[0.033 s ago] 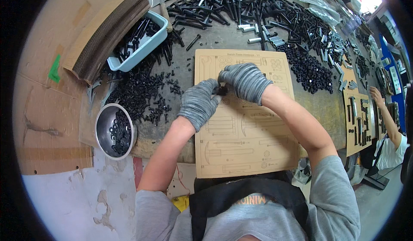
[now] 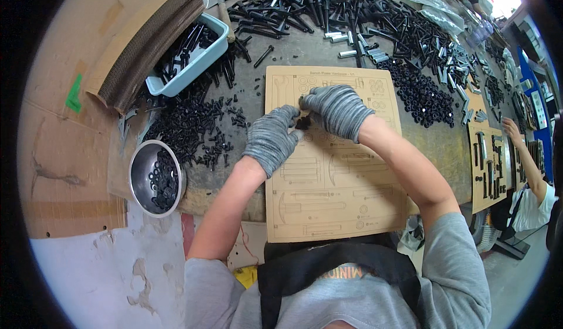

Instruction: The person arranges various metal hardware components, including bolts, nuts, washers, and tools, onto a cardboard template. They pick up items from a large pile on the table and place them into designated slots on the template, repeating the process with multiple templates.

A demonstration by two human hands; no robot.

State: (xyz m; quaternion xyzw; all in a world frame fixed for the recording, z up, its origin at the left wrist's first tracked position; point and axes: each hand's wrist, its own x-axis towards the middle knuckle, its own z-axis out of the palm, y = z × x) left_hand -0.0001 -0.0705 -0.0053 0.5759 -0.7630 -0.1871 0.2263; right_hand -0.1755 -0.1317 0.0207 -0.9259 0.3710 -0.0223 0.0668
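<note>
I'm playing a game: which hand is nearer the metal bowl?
Left. The left hand is right of the metal bowl, apart from it; the right hand is farther right, past the left.

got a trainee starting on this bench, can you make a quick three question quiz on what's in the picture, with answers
1. Fill the gap: the dark pieces are between the left hand and the right hand, above the printed ____.
2. True or false: both hands wear striped grey gloves.
3. What colour is the plastic tray at the upper left?
a) red
b) pale blue
c) yellow

Key:
1. cardboard sheet
2. true
3. b
</note>
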